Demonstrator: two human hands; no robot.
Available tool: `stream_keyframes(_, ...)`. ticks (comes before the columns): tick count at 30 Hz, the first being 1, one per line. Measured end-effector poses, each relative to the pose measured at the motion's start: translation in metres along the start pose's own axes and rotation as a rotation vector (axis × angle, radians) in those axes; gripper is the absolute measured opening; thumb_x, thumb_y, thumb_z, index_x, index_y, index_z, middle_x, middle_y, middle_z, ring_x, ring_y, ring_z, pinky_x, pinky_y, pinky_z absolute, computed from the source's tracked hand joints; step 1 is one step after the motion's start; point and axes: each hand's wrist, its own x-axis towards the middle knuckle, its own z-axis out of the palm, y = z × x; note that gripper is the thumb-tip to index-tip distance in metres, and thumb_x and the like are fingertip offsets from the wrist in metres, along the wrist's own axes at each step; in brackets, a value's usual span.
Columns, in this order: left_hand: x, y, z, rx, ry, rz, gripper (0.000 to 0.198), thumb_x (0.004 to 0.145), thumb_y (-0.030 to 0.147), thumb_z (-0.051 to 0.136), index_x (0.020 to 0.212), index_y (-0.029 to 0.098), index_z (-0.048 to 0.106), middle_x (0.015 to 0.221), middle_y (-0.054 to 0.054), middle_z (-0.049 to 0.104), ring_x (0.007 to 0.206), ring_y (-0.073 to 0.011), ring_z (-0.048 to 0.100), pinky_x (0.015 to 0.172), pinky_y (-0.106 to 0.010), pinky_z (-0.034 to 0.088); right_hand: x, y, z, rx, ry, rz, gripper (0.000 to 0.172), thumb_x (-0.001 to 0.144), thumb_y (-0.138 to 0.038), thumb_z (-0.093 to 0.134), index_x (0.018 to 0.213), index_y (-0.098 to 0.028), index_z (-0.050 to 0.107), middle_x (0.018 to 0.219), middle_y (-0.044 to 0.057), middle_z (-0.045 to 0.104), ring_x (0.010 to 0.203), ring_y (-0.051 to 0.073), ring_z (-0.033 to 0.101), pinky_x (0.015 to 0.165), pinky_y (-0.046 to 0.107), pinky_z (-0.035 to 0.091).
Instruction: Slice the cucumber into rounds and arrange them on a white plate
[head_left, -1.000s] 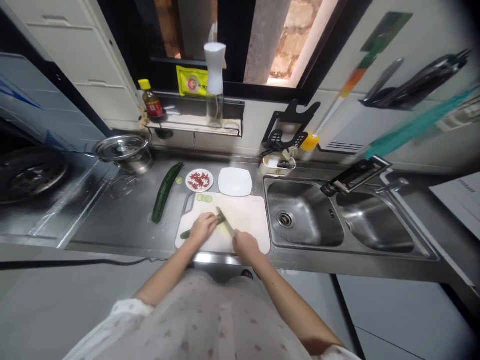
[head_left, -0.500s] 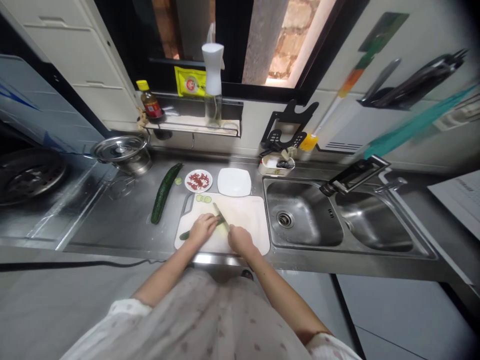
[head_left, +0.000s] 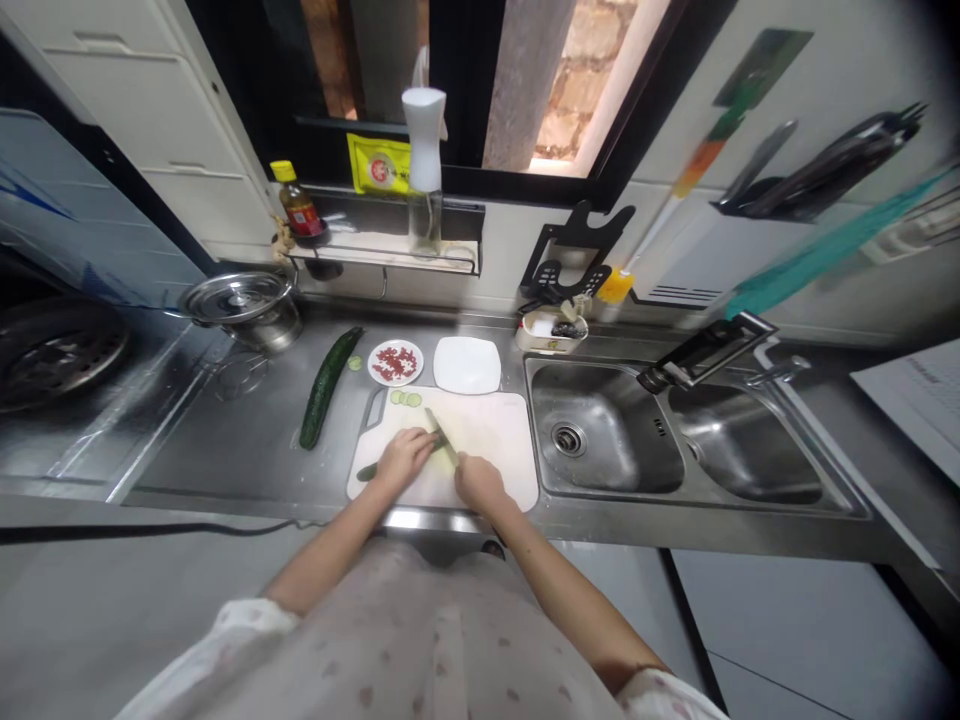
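A white cutting board lies on the steel counter in front of me. My left hand presses down on a cucumber that lies across the board; its dark end sticks out to the left. My right hand is closed round the handle of a knife, whose blade rests against the cucumber just right of my left fingers. A few cucumber slices lie at the board's far left corner.
A whole cucumber lies left of the board. Behind the board stand a small plate of red pieces and a white square plate. A double sink is to the right, a lidded pot to the far left.
My right hand and the knife have shifted a little to the left along the cucumber. My left hand has stayed on it.
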Motion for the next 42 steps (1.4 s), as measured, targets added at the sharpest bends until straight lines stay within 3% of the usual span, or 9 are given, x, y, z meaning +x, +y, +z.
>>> stream_keyframes(5, 0.001, -0.001, 0.000, -0.008, -0.001, 0.002, 0.028, 0.094, 0.029, 0.048, 0.113, 0.024, 0.068, 0.102, -0.005, 0.065, 0.093, -0.0186, 0.055, 0.084, -0.032, 0.046, -0.005, 0.004, 0.001, -0.015, -0.004, 0.003, 0.030, 0.092, -0.014, 0.036, 0.110, -0.013, 0.060, 0.101, 0.015, 0.068, 0.095, 0.022, 0.065, 0.079, 0.029, 0.046)
stream_keyframes(15, 0.000, 0.001, 0.000, -0.011, -0.004, -0.002, 0.028, 0.093, 0.028, 0.048, 0.112, 0.025, 0.068, 0.103, -0.005, 0.065, 0.095, -0.0185, 0.056, 0.085, -0.032, 0.046, 0.016, -0.011, -0.008, -0.014, 0.020, -0.009, 0.034, 0.092, -0.014, 0.034, 0.114, -0.012, 0.060, 0.108, 0.015, 0.068, 0.099, 0.021, 0.064, 0.081, 0.028, 0.046)
stream_keyframes(25, 0.000, -0.001, 0.001, -0.023, 0.010, 0.008, 0.026, 0.093, 0.028, 0.050, 0.111, 0.024, 0.069, 0.101, -0.005, 0.066, 0.093, -0.0184, 0.056, 0.084, -0.032, 0.046, -0.001, 0.001, 0.002, -0.014, 0.005, 0.002, 0.032, 0.093, -0.014, 0.035, 0.113, -0.012, 0.059, 0.101, 0.015, 0.068, 0.096, 0.021, 0.064, 0.078, 0.028, 0.045)
stream_keyframes(36, 0.001, 0.000, 0.000, -0.022, 0.023, 0.029, 0.026, 0.093, 0.027, 0.049, 0.111, 0.023, 0.068, 0.100, -0.006, 0.066, 0.093, -0.0184, 0.057, 0.085, -0.032, 0.046, 0.021, -0.012, -0.006, 0.014, 0.021, -0.010, 0.034, 0.092, -0.014, 0.034, 0.117, -0.011, 0.058, 0.106, 0.015, 0.068, 0.098, 0.022, 0.064, 0.079, 0.029, 0.046)
stream_keyframes(42, 0.001, 0.000, 0.001, -0.023, 0.019, 0.017, 0.026, 0.093, 0.027, 0.050, 0.111, 0.024, 0.068, 0.100, -0.006, 0.066, 0.092, -0.0181, 0.057, 0.083, -0.031, 0.046, 0.008, -0.003, 0.001, 0.007, 0.015, -0.007, 0.033, 0.092, -0.014, 0.035, 0.113, -0.012, 0.060, 0.102, 0.014, 0.069, 0.097, 0.022, 0.064, 0.078, 0.029, 0.046)
